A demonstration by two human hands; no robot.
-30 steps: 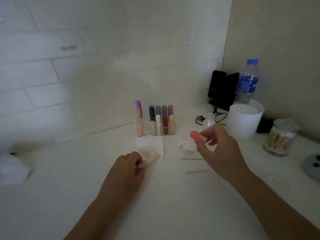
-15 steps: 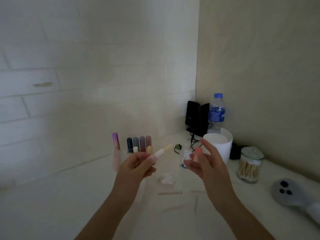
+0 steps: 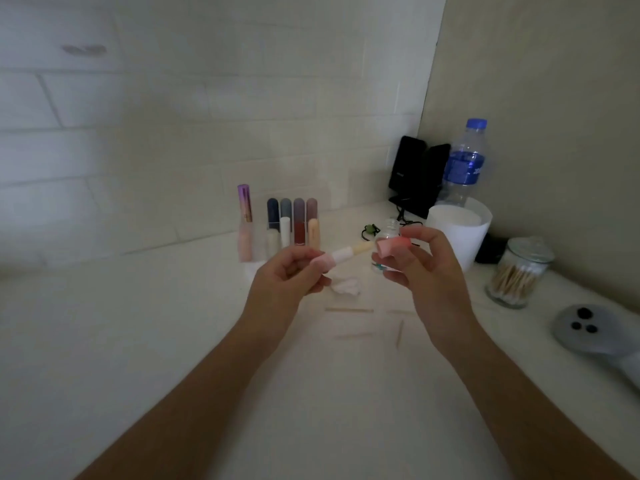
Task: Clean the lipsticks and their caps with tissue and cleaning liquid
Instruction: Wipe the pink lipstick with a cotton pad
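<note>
My left hand (image 3: 284, 277) holds an uncapped lipstick (image 3: 341, 255) with a pink base, white collar and cream tip that points right. My right hand (image 3: 427, 271) holds its coral-pink cap (image 3: 393, 244), open end facing the lipstick tip, a short gap between them. Both are raised above the counter. A small clear bottle of liquid (image 3: 384, 237) stands just behind the cap, partly hidden by my right fingers. A crumpled tissue (image 3: 346, 285) lies on the counter below the lipstick. Several more lipsticks (image 3: 292, 223) stand in a row against the tiled wall.
A white cup (image 3: 460, 233), a water bottle (image 3: 464, 164) and a black device (image 3: 417, 174) fill the back right corner. A glass jar of cotton swabs (image 3: 517, 273) and a grey handheld device (image 3: 588, 330) sit at the right. Thin wooden sticks (image 3: 349, 310) lie on the white counter (image 3: 173, 341).
My left hand lifted the lipstick off the tissue on the counter. Both hands rose and came together, the cap now turned with its opening toward the lipstick tip. The camera tilted up, then down again.
</note>
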